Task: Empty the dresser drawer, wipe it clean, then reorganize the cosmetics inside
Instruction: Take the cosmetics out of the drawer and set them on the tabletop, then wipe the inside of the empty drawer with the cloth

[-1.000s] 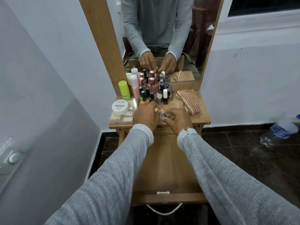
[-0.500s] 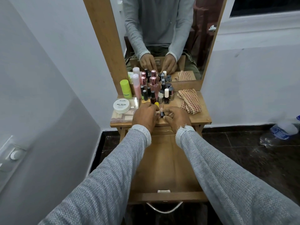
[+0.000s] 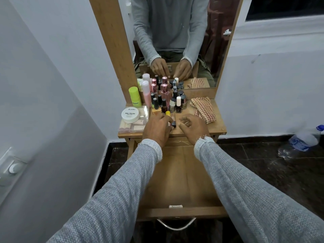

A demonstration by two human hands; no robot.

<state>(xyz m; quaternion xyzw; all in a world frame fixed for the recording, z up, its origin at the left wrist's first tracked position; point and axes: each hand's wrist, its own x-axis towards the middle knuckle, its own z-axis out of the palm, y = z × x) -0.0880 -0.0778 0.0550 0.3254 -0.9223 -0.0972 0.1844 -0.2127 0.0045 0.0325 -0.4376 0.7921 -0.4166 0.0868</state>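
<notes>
Meanwhile, the drawer (image 3: 182, 181) stands pulled out and bare, cosmetics (image 3: 164, 100) massed on the dresser top (image 3: 217, 127); left hand (image 3: 156, 130) fingers a small bottle (image 3: 173, 124), right hand (image 3: 192, 128) loosely curled, empty. Restocking apparently begins; lifting comes next.

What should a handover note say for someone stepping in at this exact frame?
Left hand: fingers curled on small bottles at the dresser top's front edge; exact grip hidden.
Right hand: loosely curled, holds nothing.
Cosmetics stand clustered by the mirror; nail polish tub sits at the left, checked cloth at the right.
Drawer pulled open, its visible floor bare.
Done: emptied. Wiped or not, cannot tell.
Left: put the cosmetics back in order.
</notes>
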